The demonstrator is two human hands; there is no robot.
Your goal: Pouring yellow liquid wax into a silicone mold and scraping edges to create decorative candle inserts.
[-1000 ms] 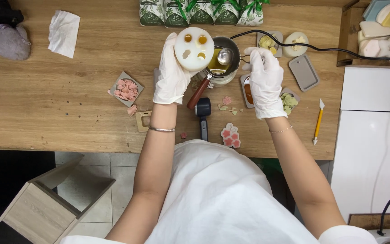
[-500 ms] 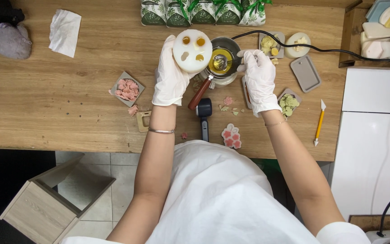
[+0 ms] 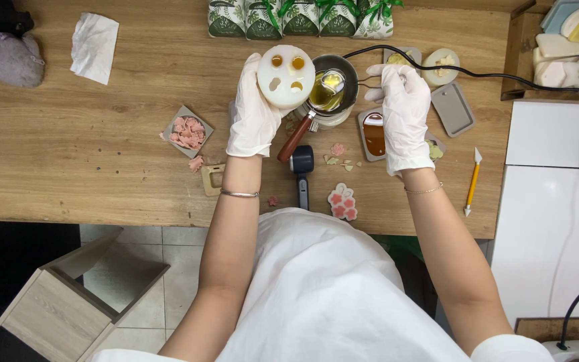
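Here the left hand (image 3: pixel 254 110), in a white glove, has its fingers wrapped around a round white mold (image 3: pixel 285 76), holding it up just beside a small metal pot (image 3: pixel 333 90) of yellow liquid on the wooden table (image 3: pixel 102 181). The right hand (image 3: pixel 403 114), gloved too, pinches a metal spoon (image 3: pixel 335 82) that dips into the pot. A brown-filled mold (image 3: pixel 372 133) lies under that hand.
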